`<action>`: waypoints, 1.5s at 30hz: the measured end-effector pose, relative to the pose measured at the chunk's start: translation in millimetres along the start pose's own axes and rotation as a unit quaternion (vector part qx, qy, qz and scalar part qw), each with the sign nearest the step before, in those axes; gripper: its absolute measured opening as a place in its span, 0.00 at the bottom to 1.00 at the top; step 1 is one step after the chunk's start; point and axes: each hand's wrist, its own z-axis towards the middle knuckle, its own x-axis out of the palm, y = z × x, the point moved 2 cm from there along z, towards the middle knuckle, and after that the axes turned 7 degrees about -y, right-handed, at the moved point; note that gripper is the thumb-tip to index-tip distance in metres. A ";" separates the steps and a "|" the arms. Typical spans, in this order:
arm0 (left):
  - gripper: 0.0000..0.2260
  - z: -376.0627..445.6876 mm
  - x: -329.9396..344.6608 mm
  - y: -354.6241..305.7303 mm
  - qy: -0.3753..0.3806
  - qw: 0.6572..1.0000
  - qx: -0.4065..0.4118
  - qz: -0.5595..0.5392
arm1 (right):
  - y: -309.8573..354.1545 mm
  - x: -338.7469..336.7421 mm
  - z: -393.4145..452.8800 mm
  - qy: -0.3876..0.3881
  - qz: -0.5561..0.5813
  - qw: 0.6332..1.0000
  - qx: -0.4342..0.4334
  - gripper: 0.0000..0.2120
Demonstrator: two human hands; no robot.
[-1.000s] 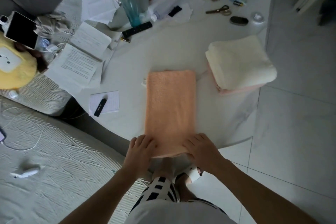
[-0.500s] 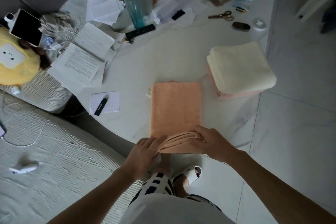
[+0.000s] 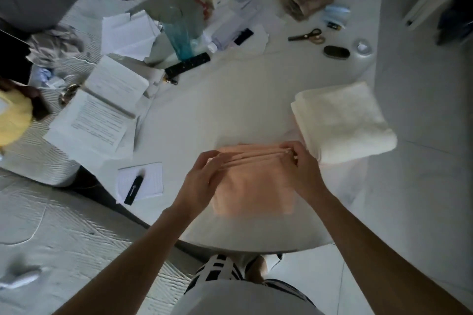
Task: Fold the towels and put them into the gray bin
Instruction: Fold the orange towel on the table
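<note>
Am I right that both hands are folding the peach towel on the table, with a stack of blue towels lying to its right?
Not quite. In the head view, the towel stack right of the peach towel is cream-white, not blue. Both the left hand and right hand do fold it on the table.

Dim room: white table (image 3: 204,115), pale tiled floor (image 3: 419,186).

Both hands (image 3: 252,171) carried near edge of orange towel (image 3: 253,186) to far edge; towel now halved.

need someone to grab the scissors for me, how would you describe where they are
Look to the far right part of the white table, beyond the folded cream towel. The scissors lie flat beside a dark oval case, the only thing there with looped handles.
</note>
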 end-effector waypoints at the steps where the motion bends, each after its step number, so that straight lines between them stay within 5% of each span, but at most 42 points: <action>1: 0.14 9.2 7.1 8.2 0.034 0.999 -0.006 0.004 | -2.2 6.2 7.3 0.003 -0.049 0.999 -0.002 0.11; 6: 0.21 36.3 30.6 44.6 0.185 0.975 -0.124 -0.004 | -17.5 22.0 16.9 0.123 -0.244 0.961 -0.042 0.13; 12: 0.17 41.4 20.5 48.6 0.188 0.967 0.105 0.132 | -13.0 17.9 20.1 0.127 -0.314 0.934 -0.117 0.08; 19: 0.04 48.8 20.0 43.7 0.209 0.945 0.190 0.165 | -9.6 18.8 22.3 0.108 -0.298 0.942 -0.110 0.07; 23: 0.05 63.5 15.6 39.0 0.242 0.959 0.057 0.135 | -5.4 17.4 24.4 0.093 -0.292 0.946 -0.102 0.07; 29: 0.05 90.9 5.5 47.9 0.089 0.984 -0.151 -0.012 | 6.0 13.3 38.6 -0.040 -0.257 0.961 -0.091 0.08; 33: 0.08 90.3 19.9 51.6 0.096 0.972 -0.212 -0.043 | 4.3 31.4 47.3 -0.006 -0.301 0.953 -0.022 0.05; 37: 0.19 79.3 31.4 49.9 0.204 0.968 -0.129 0.060 | -4.4 40.2 40.2 0.008 -0.312 0.950 0.012 0.09; 45: 0.11 91.6 33.5 37.6 0.216 0.965 0.046 0.142 | -5.5 28.1 32.5 0.019 -0.280 0.960 0.001 0.09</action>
